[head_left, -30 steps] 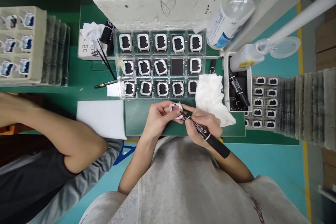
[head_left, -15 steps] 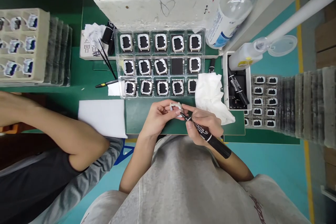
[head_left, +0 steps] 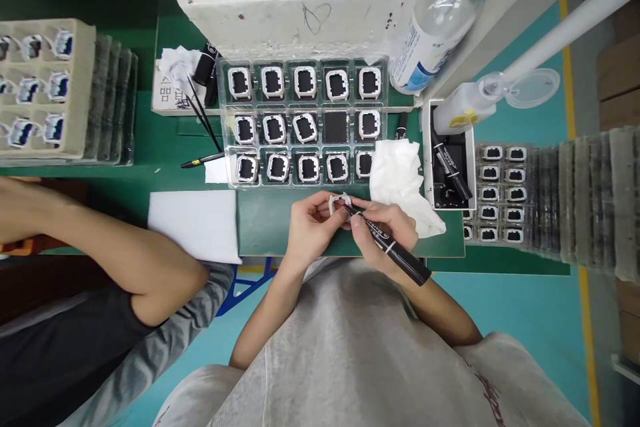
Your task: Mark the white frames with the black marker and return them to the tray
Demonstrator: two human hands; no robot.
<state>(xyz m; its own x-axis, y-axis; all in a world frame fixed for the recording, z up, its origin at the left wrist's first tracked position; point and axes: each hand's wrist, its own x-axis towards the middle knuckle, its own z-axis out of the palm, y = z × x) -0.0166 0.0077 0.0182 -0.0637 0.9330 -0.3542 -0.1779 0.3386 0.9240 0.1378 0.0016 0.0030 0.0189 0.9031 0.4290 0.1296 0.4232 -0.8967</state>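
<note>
Between the fingers of my left hand [head_left: 311, 227] is a small silver-white frame [head_left: 339, 201], held near the table's front edge. My right hand [head_left: 385, 235] grips a black marker [head_left: 400, 259], its tip touching or very close to the frame; the exact contact is hidden by the fingers. Just beyond my hands lies a clear plastic tray [head_left: 254, 107] with similar white frames in its compartments. One compartment in the middle row shows only a black insert [head_left: 337, 127]. A crumpled white cloth [head_left: 397, 170] covers the tray's near right corner.
A white box [head_left: 475, 173] with markers and a squeeze bottle [head_left: 463, 107] stands right, a larger bottle [head_left: 435, 27] behind. Tweezers [head_left: 204, 113] and a folded white cloth [head_left: 195, 225] lie left. Another person's arm [head_left: 115, 233] rests at far left. Stacked trays [head_left: 575, 200] stand far right.
Both hands have shifted slightly, the left one to the right with the frame. The marker has moved a little left and up, and its rear end sits higher.
</note>
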